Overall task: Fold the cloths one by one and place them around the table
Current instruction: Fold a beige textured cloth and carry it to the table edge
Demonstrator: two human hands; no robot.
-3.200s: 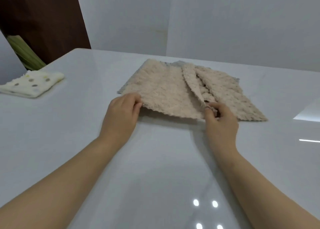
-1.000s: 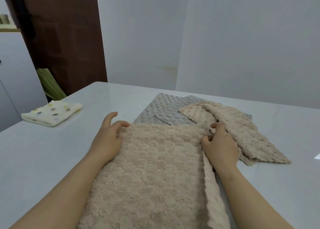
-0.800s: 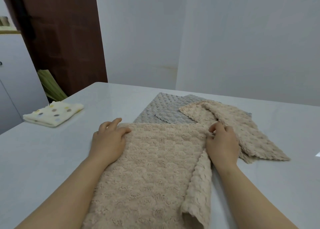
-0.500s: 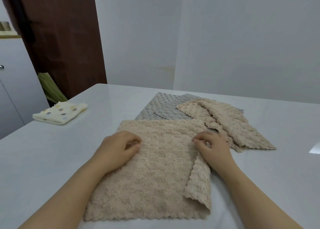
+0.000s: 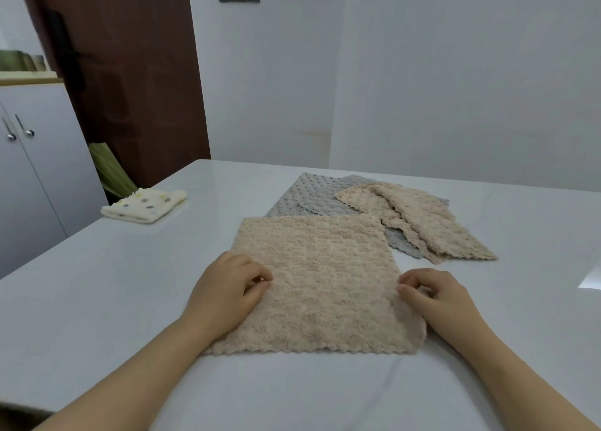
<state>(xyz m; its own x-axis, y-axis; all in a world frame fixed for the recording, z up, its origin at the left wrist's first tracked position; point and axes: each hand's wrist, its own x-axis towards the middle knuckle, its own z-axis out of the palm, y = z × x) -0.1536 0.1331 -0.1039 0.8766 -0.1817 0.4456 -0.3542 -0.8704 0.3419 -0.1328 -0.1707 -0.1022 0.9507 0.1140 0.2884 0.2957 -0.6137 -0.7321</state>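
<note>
While the beige cloth [image 5: 317,284] lay flat on the white worktop [image 5: 97,284], the left hand [image 5: 224,290] and right hand [image 5: 435,297] pinched its side edges, a grip suited to soft, light, floppy fabric best lifted by its edges.

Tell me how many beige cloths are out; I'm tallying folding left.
2: one beige cloth lies flat under both hands, another rumpled on the grey cloth behind. More may hide underneath.
</note>
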